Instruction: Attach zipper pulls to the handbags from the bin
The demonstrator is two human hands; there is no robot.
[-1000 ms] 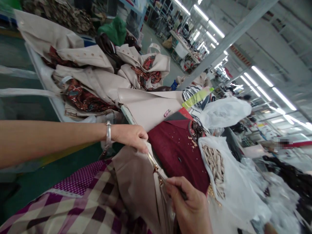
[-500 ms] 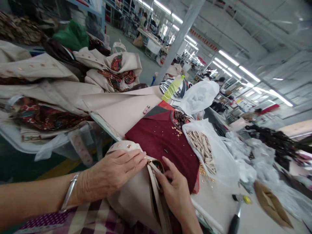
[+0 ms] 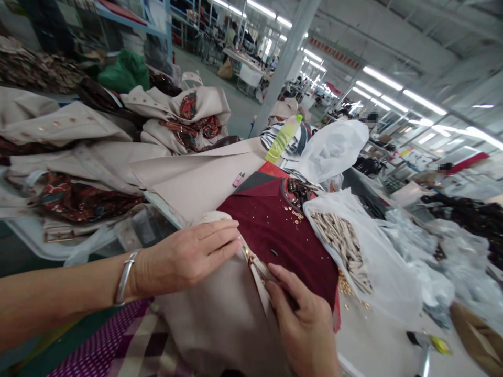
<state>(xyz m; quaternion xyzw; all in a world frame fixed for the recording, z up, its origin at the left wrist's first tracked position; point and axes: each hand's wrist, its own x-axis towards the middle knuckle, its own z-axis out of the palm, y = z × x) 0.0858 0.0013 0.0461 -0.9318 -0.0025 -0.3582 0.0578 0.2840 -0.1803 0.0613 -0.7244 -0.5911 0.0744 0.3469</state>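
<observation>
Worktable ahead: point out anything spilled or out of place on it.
Small gold rings lie loose on the maroon cloth, and more gold pieces are scattered on the worktable by the white bag of beige strips. Uncontained, they look spilled, though perhaps left so on purpose.

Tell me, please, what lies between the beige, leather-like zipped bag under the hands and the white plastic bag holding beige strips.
In the head view, flat dark red cloth bearing a small black piece lies there; the right hand partly covers the stretch.
</observation>
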